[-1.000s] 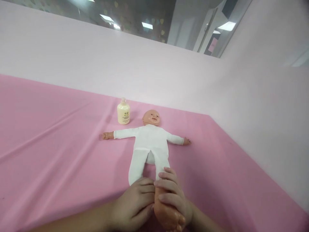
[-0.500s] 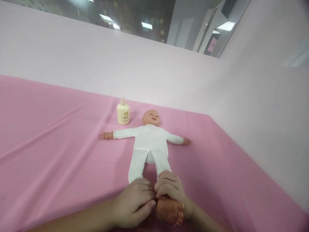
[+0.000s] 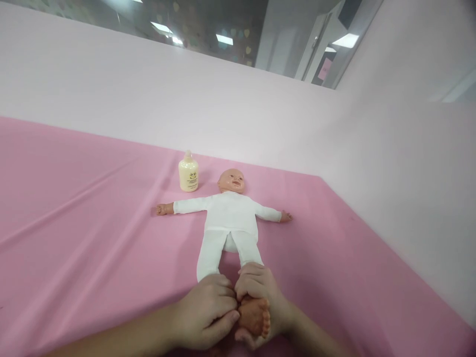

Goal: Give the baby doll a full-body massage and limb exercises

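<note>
A baby doll (image 3: pixel 231 210) in a white cloth suit lies on its back, arms spread, head away from me. My right hand (image 3: pixel 262 290) is closed around the lower part of the doll's leg on the right. The bare brown foot (image 3: pixel 255 317) sticks out toward me below those fingers, and my right thumb shows under it. Pressed against the same ankle from the left is my left hand (image 3: pixel 210 312), its fingers curled and thumb tip at the foot's edge. My left hand and forearm hide most of the other lower leg.
Beside the doll's head stands a cream-coloured bottle (image 3: pixel 189 173) with dark print. Pink sheeting (image 3: pixel 92 208) with a few creases covers the table. A white wall (image 3: pixel 148 94) rises behind, with a window (image 3: pixel 208 29) above it; another white wall closes the right side.
The doll's foot has turned in my hands, its toes now pointing more to the right, and my right thumb has come into view beneath it. My left hand stays nearly in place.
</note>
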Motion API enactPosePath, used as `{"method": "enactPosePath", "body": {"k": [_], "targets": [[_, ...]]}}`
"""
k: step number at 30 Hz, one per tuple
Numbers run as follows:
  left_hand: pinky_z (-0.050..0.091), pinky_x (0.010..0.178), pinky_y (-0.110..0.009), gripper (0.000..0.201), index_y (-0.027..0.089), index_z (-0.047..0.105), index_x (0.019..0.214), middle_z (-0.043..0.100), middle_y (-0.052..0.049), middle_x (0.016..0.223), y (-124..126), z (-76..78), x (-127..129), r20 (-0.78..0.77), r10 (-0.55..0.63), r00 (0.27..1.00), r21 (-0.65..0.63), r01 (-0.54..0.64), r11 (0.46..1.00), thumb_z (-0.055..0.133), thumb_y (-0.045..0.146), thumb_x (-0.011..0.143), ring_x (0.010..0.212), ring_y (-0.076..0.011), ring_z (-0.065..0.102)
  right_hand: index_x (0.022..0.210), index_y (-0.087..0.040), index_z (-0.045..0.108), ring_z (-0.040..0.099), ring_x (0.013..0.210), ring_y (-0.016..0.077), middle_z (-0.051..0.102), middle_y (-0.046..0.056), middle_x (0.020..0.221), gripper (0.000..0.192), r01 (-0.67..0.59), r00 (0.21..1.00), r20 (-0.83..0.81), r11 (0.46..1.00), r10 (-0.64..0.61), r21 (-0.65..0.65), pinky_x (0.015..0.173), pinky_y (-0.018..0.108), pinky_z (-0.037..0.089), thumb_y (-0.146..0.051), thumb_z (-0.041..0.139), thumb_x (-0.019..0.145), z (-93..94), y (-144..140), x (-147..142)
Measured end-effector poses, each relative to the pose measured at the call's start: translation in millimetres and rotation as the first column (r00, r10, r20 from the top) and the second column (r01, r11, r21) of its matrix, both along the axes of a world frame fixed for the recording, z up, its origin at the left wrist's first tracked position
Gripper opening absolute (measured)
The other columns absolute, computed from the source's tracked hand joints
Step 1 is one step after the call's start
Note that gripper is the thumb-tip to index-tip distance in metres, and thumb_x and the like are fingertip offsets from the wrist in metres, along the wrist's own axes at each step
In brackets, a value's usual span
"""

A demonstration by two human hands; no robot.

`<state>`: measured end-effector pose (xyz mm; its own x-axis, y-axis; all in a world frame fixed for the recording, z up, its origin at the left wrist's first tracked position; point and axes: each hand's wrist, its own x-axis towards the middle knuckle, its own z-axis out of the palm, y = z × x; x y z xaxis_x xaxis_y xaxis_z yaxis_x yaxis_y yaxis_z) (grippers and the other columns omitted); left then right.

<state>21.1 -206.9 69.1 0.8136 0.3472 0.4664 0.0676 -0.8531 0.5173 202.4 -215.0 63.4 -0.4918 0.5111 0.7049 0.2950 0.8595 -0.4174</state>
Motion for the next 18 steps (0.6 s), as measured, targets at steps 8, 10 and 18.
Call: {"method": "enactPosePath", "body": {"k": [8, 10, 18], "targets": [[0.039, 0.066, -0.032, 0.045, 0.019, 0.051, 0.076, 0.063, -0.005, 0.072, 0.9, 0.6, -3.0, 0.057, 0.028, 0.998, 0.029, -0.030, 0.999, 0.019, 0.037, 0.101, 0.067, -0.0165, 0.053, 0.082, -0.024, 0.043, 0.050, 0.060, 0.0126, 0.049, -0.004, 0.065, 0.034, -0.014, 1.000, -0.018, 1.000, 0.014, 0.018, 0.061, 0.029, 0.040, -0.054, 0.057, 0.072, 10.4, -3.8, -0.5], [0.039, 0.066, -0.031, 0.041, 0.019, 0.052, 0.080, 0.064, -0.004, 0.073, 0.9, 2.0, -3.9, 0.068, 0.043, 0.997, 0.026, -0.044, 0.999, 0.021, 0.035, 0.101, 0.068, -0.0164, 0.053, 0.082, -0.023, 0.044, 0.052, 0.062, 0.0124, 0.050, -0.004, 0.067, 0.031, -0.023, 0.999, -0.039, 0.999, 0.024, 0.026, 0.063, 0.029, 0.041, -0.050, 0.058, 0.073, 12.7, -5.2, -0.4], [0.038, 0.064, -0.031, 0.035, 0.020, 0.052, 0.083, 0.065, -0.005, 0.072, 2.0, 0.5, -3.8, 0.076, 0.032, 0.997, 0.051, -0.036, 0.998, 0.024, 0.032, 0.100, 0.066, -0.0168, 0.054, 0.083, -0.023, 0.045, 0.054, 0.062, 0.0114, 0.054, -0.004, 0.068, 0.024, -0.029, 0.998, -0.049, 0.998, 0.032, 0.064, 0.064, 0.029, 0.041, -0.041, 0.058, 0.074, 17.3, -8.1, -1.7]]}}
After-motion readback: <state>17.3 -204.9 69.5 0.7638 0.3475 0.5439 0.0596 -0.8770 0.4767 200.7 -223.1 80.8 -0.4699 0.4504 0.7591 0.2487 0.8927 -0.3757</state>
